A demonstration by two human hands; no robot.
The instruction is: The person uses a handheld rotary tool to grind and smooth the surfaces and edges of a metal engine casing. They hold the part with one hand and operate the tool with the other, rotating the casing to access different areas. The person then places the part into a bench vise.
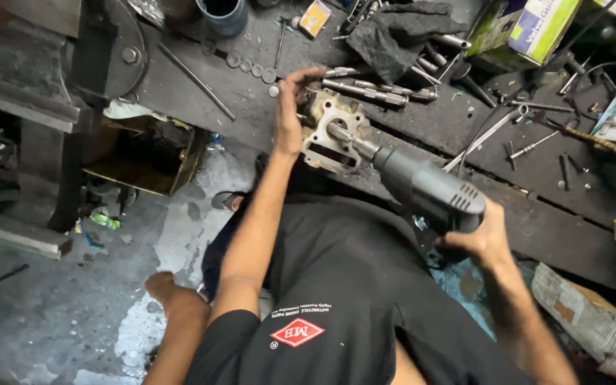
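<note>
My left hand (290, 107) grips the left side of a worn metal housing (326, 132) with a flat flange, held at the front edge of a dark workbench (536, 221). My right hand (480, 232) is closed around the rear of a grey handheld power tool (422, 182). The tool's metal nose reaches into the middle of the housing. I wear a black shirt with a red diamond patch.
Behind the housing lie several steel shafts (368, 91), a dark rag (401, 28), round washers (251, 66), a blue cup (222, 14), loose tools and cables. Cardboard boxes (529, 28) stand at the back right. A bare forearm (172, 306) shows at lower left above the stained floor.
</note>
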